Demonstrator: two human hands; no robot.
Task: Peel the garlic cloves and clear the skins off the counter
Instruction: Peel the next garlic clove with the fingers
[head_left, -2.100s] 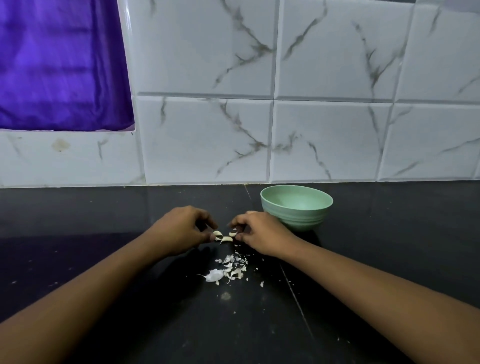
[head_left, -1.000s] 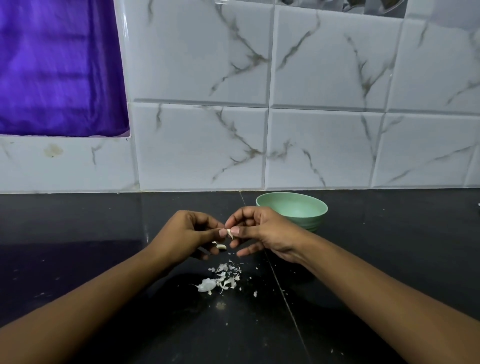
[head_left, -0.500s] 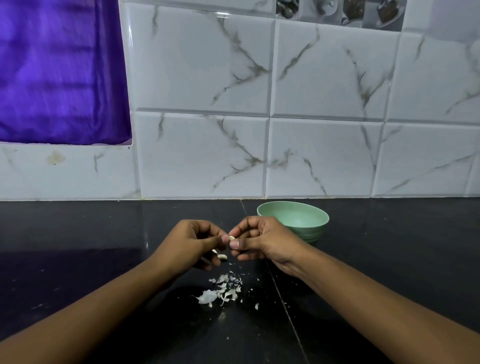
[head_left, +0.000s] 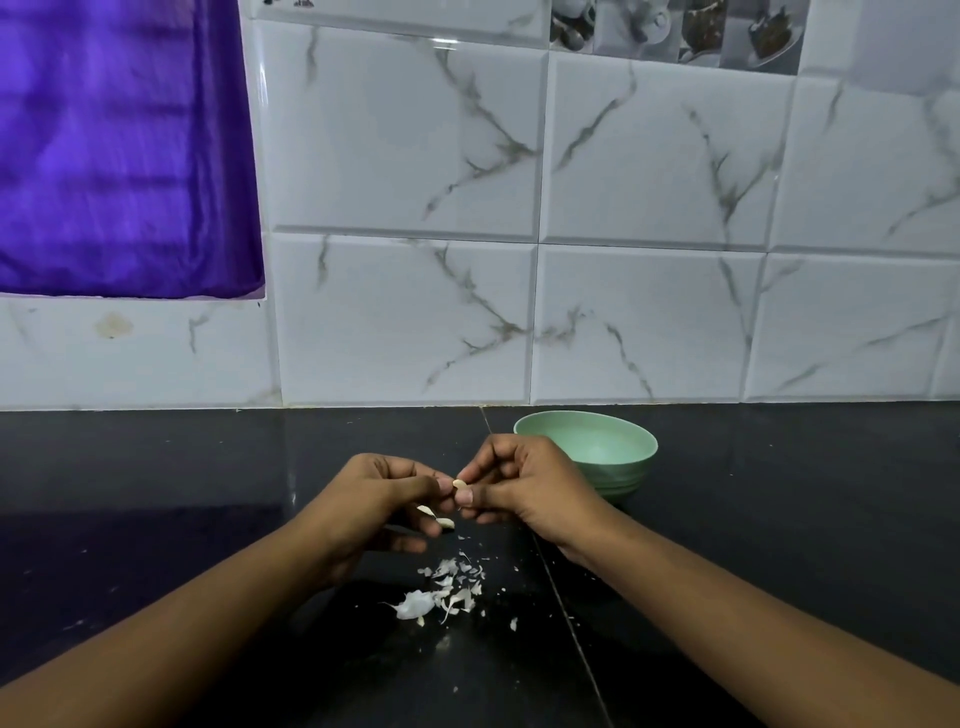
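Two hands meet above the dark glossy stone counter (head_left: 156, 493), and between them you pinch one small pale garlic clove (head_left: 460, 484). Your left hand (head_left: 382, 499) has thumb and forefinger curled onto its left side. Your right hand (head_left: 524, 488) grips its right side with thumb and bent fingers. Two more pale cloves (head_left: 445, 523) show just under your left fingertips; whether they lie on the counter or sit tucked in that hand cannot be told. Nearer to you, a scatter of white papery garlic skins (head_left: 447, 587) lies on the counter between your forearms. The round pale green bowl (head_left: 623, 480) stands just beyond your right hand, toward the far wall of white marble-veined tiles (head_left: 405, 312). A purple cloth (head_left: 119, 156) hangs at far left.
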